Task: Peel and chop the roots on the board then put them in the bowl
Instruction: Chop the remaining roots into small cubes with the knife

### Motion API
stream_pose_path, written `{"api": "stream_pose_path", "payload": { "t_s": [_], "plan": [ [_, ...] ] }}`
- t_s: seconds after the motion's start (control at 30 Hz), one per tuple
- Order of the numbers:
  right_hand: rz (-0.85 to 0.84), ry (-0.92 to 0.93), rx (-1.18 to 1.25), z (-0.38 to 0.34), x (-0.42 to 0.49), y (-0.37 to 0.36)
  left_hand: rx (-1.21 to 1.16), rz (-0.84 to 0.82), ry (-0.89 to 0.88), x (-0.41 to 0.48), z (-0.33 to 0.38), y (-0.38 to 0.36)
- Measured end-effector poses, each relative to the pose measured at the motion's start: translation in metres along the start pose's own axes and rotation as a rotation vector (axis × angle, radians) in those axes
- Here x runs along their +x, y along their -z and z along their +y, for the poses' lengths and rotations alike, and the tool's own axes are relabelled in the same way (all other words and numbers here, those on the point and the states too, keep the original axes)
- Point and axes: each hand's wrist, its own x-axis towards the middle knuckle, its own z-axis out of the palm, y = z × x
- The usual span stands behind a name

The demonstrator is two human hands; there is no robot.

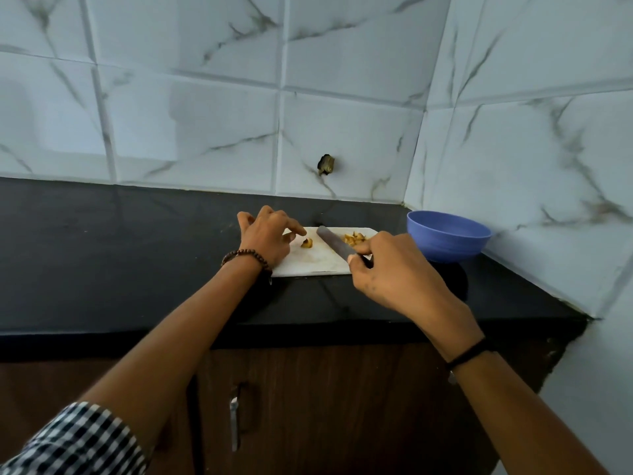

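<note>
**Pinning the last small piece for the cut**

The step in hand appears to be chopping the lone root piece (307,243), which lies on the white board (308,265) just left of the blade. To do it well, the left hand (270,238) should pin the piece with its fingertips tucked back, because so small a lump leaves little room between fingers and steel. That hand is arched over the board's left end, fingers loosely spread and holding nothing. Its index finger (298,229) reaches toward the piece, though I cannot tell whether it touches.

The right hand (387,269) grips the knife (334,243) by the handle. The blade slants across the middle of the board, tip toward the far edge. Short downward cuts would likely suit better than long draws, so bits do not skip off the board.

The piece is yellow-brown, lumpy and irregular, too small to show whether any skin is left on it. A chopped pile (354,238) of similar yellow bits lies at the board's far right corner. Close to the board's right end, the blue bowl (448,236) stands on the black counter (137,252), with nothing visible inside it.
</note>
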Motion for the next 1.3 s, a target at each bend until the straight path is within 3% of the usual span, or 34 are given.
{"api": "stream_pose_path", "payload": {
  "t_s": [0.33,0.6,0.73,0.87,1.0,1.17,1.3],
  "plan": [
    [-0.028,0.019,0.022,-0.023,0.005,-0.031,-0.084,0.183,0.195,0.002,-0.01,0.006],
    [0.026,-0.082,-0.046,0.005,0.004,-0.023,-0.048,0.188,0.301,0.002,-0.015,0.008],
    [0.033,-0.09,-0.011,0.01,0.005,-0.022,0.009,0.077,0.338,0.001,-0.015,0.011],
    [0.068,-0.084,0.026,0.012,0.002,-0.026,0.157,-0.06,0.282,-0.003,-0.014,0.013],
    [0.09,-0.08,0.055,0.014,0.002,-0.029,0.146,-0.002,0.212,-0.003,-0.016,0.014],
    [0.107,-0.076,0.07,0.016,0.004,-0.029,-0.219,0.042,-0.049,-0.002,-0.007,0.011],
    [0.106,-0.073,0.096,0.016,0.005,-0.031,-0.329,-0.038,-0.162,-0.003,-0.003,0.007]
  ]
}}
